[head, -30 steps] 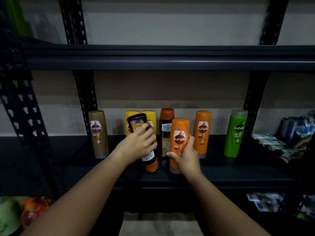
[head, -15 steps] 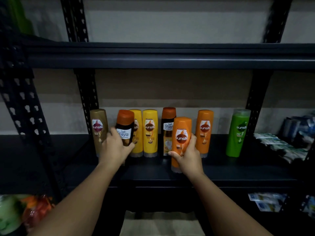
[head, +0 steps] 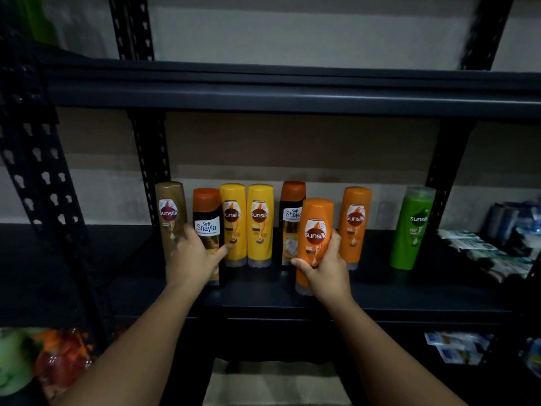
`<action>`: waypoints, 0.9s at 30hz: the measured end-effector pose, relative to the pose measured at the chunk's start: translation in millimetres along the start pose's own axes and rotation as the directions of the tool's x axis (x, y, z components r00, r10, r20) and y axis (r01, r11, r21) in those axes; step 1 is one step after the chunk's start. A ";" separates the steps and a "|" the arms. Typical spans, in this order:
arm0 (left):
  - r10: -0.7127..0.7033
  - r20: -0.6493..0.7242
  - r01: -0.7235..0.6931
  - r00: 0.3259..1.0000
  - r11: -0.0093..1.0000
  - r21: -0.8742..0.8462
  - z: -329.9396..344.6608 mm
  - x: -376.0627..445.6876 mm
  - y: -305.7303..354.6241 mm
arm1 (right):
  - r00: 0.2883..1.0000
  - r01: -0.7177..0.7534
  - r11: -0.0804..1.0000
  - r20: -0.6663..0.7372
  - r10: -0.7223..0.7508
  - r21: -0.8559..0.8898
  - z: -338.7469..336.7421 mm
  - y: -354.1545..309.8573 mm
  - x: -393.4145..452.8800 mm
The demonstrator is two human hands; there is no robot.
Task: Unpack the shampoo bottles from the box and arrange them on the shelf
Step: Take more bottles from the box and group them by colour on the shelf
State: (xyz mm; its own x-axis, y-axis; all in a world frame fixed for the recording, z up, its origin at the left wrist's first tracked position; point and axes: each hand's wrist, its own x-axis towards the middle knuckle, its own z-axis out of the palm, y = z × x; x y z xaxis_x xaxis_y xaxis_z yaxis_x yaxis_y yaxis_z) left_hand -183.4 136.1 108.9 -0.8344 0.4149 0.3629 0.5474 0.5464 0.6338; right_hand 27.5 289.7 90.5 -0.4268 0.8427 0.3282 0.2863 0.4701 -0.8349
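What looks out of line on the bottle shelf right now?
Two bottles sit forward of the back row: the dark Shayla bottle in the left hand and the orange bottle in the right hand. The green bottle stands apart at the right. Nothing is spilled or toppled.

The gold bottle (head: 170, 218) says "sunsilk"; the dark bottle with the orange cap (head: 207, 227) says "Safi Shayla" on a white patch, with tiny words under it too small to read; the two yellow bottles (head: 232, 224) (head: 260, 224) each say "sunsilk"; the dark bottle behind (head: 292, 212) says "Safi Shayla", its last letter hidden; the front orange bottle (head: 316, 230) says "sunsilk"; the back orange bottle (head: 355, 221) says "sunsilk"; the green bottle (head: 415, 227) says "sunsilk".
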 end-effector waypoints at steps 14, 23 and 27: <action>-0.058 0.056 0.061 0.997 0.997 -0.051 6.1 -1.4 -11.0 | 1.000 0.009 1.000 -0.003 -0.009 0.019 2.1 5.2 1.2; 0.360 -0.372 -0.316 0.856 0.932 0.176 5.1 -15.5 -11.6 | 1.000 -0.011 0.999 0.021 0.010 0.032 7.4 24.6 -8.6; 0.684 0.091 -0.689 0.724 0.710 0.145 17.4 -27.8 -1.9 | 0.999 -0.008 1.000 0.032 0.008 0.015 8.1 32.9 -11.3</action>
State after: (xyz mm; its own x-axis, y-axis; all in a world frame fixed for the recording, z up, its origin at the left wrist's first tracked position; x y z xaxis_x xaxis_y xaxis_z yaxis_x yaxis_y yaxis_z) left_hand -160.1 136.2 85.8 -0.2241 0.7402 0.6340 0.9729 0.2079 0.1012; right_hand 34.9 293.5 55.7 -0.4514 0.8376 0.3076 0.2767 0.4591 -0.8442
